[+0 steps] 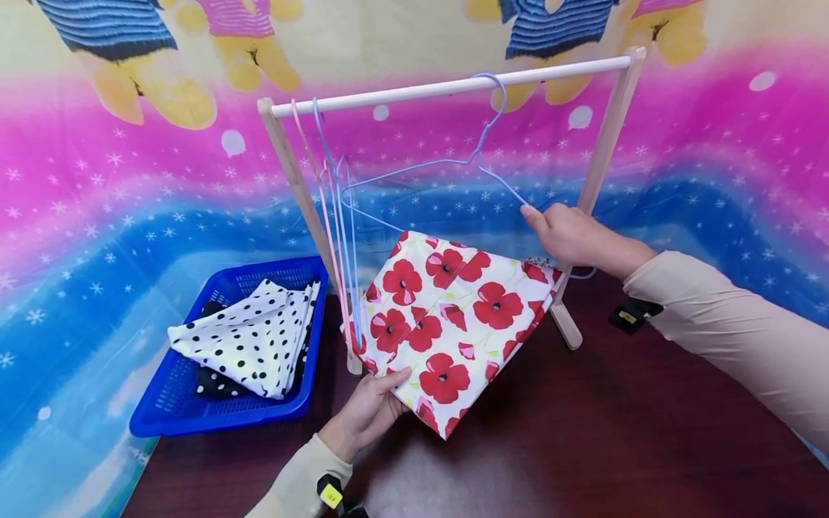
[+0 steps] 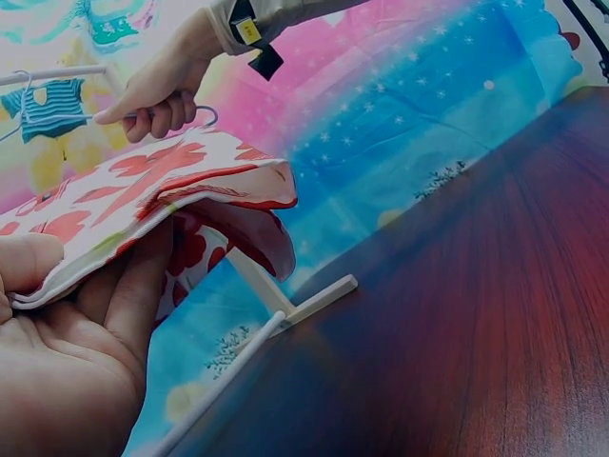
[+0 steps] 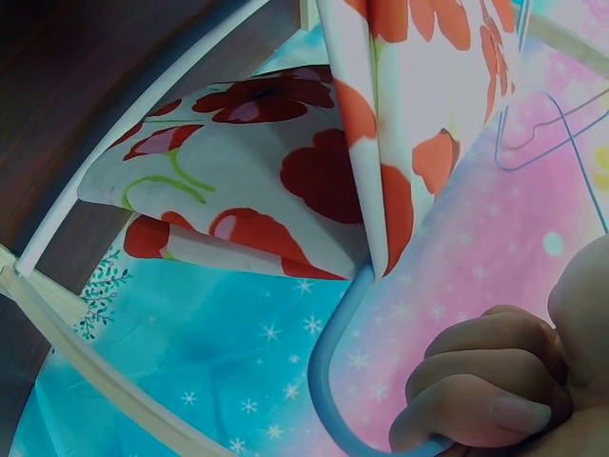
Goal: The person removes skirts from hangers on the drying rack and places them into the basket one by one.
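Note:
A white cloth with red poppies [image 1: 463,338] lies folded over the bottom bar of a light blue hanger [image 1: 414,168]. The hanger's hook is over the white rod [image 1: 401,93]. My left hand [image 1: 368,416] pinches the cloth's lower left edge, thumb on top and fingers beneath, as the left wrist view shows. My right hand [image 1: 579,236] grips the hanger's right shoulder, with the curled fingers [image 3: 485,367] around the wire. In the right wrist view the hanger's rounded end [image 3: 328,381] comes out from the fold of the cloth [image 3: 285,181].
Several pink and blue hangers [image 1: 337,252] hang at the rod's left end. Left of the wooden rack [image 1: 605,137], a blue basket [image 1: 152,410] holds a white polka-dot cloth [image 1: 252,338] over a black dotted one [image 1: 216,385]. The dark table [image 1: 583,439] lies below, a printed backdrop [image 1: 97,216] behind.

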Tool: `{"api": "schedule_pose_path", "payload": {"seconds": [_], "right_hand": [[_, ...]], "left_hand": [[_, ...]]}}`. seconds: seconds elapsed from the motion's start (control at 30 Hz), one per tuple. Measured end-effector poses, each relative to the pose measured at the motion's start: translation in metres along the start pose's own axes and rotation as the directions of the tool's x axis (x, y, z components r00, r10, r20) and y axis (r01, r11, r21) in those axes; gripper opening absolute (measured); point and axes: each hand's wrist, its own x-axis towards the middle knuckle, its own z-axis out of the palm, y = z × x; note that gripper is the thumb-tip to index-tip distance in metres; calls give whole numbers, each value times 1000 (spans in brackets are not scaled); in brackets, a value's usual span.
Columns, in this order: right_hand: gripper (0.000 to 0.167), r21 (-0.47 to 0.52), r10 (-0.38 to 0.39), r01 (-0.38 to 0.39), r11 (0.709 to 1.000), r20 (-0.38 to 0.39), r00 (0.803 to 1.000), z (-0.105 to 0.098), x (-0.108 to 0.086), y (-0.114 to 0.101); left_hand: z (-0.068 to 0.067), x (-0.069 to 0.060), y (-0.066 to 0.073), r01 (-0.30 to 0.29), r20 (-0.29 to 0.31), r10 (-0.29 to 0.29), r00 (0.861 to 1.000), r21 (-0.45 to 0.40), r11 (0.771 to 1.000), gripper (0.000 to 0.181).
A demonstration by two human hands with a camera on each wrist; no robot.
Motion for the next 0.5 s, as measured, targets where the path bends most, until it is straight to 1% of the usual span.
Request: {"api": "schedule_pose_path", "payload": {"seconds": [0.13, 0.33, 0.5], "right_hand": [[68, -2, 0, 0, 1000, -2, 1000, 0, 0, -1], [69, -4, 2, -2, 1000, -1, 1000, -1, -1, -1], [68, -5, 5, -5, 1000, -1, 1000, -1, -2, -1]], "left_hand": [[-3, -2, 1, 10, -13, -10, 1000, 9, 1000, 43], [-9, -6, 4, -11, -4, 11, 1000, 20, 1000, 40], [-15, -9, 8, -21, -23, 21, 1000, 27, 999, 40]]}}
